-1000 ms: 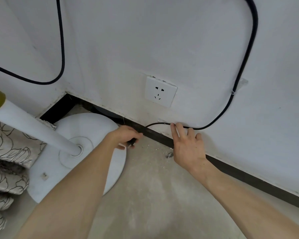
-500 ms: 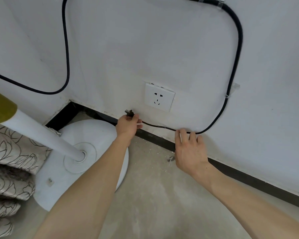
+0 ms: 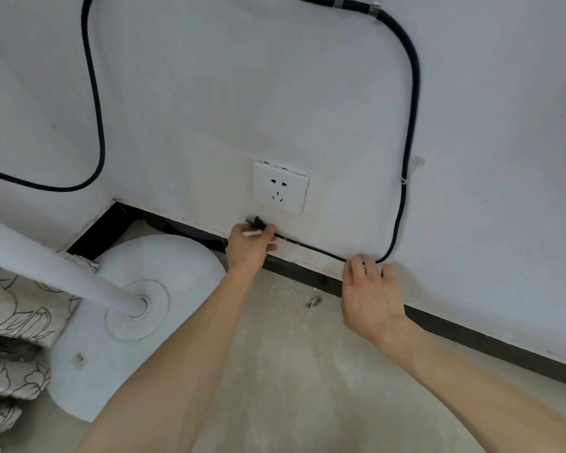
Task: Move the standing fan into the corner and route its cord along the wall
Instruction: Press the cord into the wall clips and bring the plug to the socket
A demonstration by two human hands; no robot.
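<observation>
— Both hands are at the skirting: my left hand point(image 3: 249, 246) pinches the plug point(image 3: 257, 223) just under the wall socket point(image 3: 281, 187); my right hand point(image 3: 370, 295) is spread open, fingertips pressing the cord point(image 3: 406, 165) against the wall.

— And the fan?

— Its round base point(image 3: 118, 322) sits in the corner, pole point(image 3: 59, 279) leaning out.

— Risk?

— Lifting the plug could drag the low bend free, I'd judge, or tug the clip point(image 3: 417, 163) above.
</observation>
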